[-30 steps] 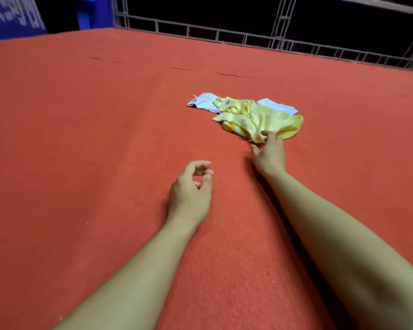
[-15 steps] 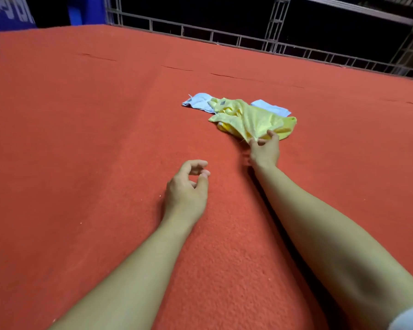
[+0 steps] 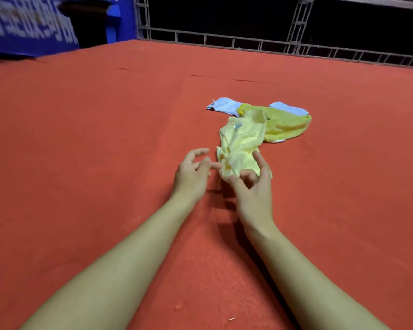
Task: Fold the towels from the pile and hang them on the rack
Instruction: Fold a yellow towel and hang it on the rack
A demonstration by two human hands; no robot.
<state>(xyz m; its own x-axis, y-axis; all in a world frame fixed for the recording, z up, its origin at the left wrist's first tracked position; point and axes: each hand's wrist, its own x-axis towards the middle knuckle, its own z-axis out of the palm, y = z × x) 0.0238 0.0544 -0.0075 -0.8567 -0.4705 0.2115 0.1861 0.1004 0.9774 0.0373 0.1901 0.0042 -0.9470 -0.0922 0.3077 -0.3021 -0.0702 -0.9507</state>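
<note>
The pale yellow towel (image 3: 242, 144) lay lengthwise away from the person toward the pile (image 3: 281, 122), its near end held in the right hand (image 3: 253, 186), left hand (image 3: 192, 175) loosely spread just beside.

Both bare forearms outstretched, left hand (image 3: 191, 173) loosely spread, right hand (image 3: 253, 186) with fingers (image 3: 260, 160) half-curled, palm up.

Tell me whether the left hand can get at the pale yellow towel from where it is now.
Probably yes. The left hand is open right beside the near end of the pale yellow towel, which the right hand holds up, and only bare red surface lies between them.
</note>
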